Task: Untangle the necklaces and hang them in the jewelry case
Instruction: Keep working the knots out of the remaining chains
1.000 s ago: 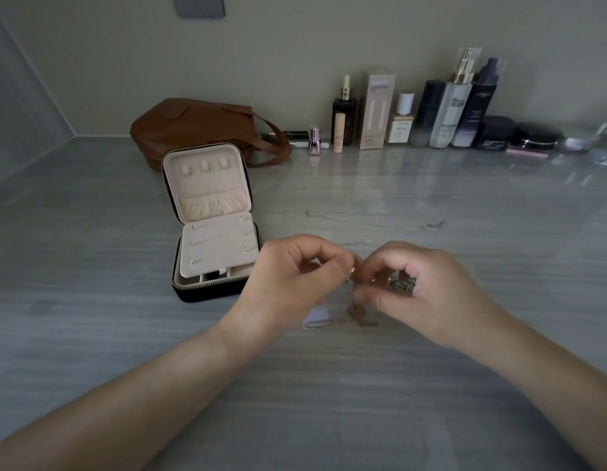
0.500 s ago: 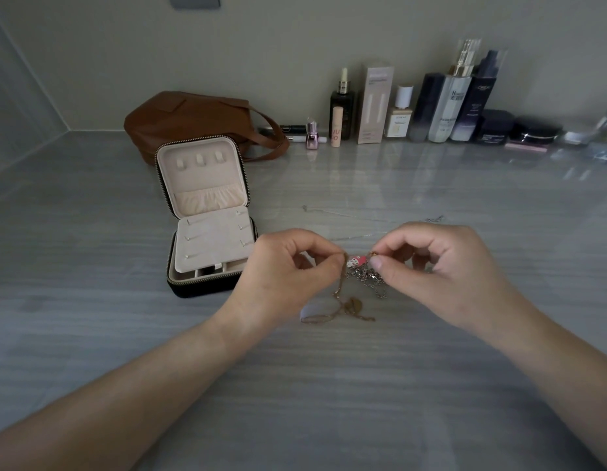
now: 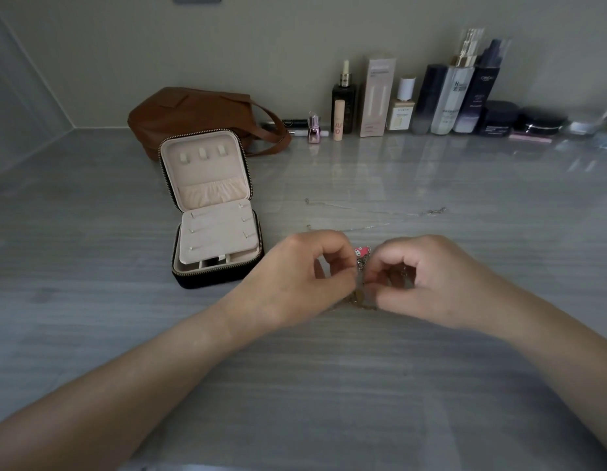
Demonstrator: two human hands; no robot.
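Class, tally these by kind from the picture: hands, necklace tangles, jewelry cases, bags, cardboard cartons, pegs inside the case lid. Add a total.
Hands: 2, left hand and right hand
Necklace tangle: 1, pinched between both hands
Jewelry case: 1, open
Bag: 1, brown
Carton: 1, tall and beige
Pegs: 3
Total: 9

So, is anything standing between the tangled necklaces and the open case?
Nothing visible does. The case stands open left of the necklaces, which the left hand and right hand pinch; only table lies between.
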